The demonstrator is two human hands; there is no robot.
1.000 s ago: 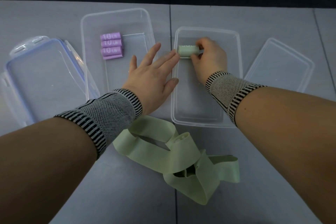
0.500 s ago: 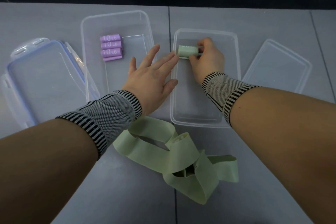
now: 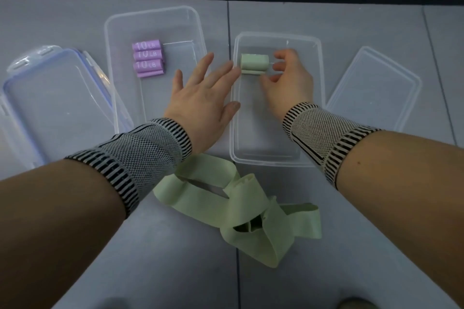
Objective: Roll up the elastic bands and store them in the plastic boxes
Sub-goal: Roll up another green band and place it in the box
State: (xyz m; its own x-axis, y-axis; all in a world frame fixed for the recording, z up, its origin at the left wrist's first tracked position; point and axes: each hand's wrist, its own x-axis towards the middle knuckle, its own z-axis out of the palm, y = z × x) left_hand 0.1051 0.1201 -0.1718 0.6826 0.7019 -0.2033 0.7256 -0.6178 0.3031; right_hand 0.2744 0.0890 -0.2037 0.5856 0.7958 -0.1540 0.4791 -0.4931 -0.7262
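Head view shows your right hand point(image 3: 288, 80) inside the right-hand clear plastic box point(image 3: 317, 108), fingers loosely curled just beside the rolled green band point(image 3: 254, 63); they hold nothing, and whether a fingertip grazes the roll's end you cannot tell. That roll lies on the box floor near the box's far-left corner, its long axis running left to right across the box, its loose tail tucked under on the near side. Your left hand point(image 3: 203, 98) is spread flat with straight fingers over the gap between the two boxes, fingertips reaching the right box's left wall close to the roll. In the left clear plastic box point(image 3: 110, 63) sit the purple rolled bands point(image 3: 148, 61) marked 10 LB, stacked side by side toward the far end, each with its long axis also left to right. Unrolled green bands point(image 3: 241, 211) lie tangled on the tabletop point(image 3: 376, 221) toward its near edge, between your forearms. One lid with blue trim point(image 3: 50, 98) rests toward the left edge, a clear lid point(image 3: 376, 93) toward the right.
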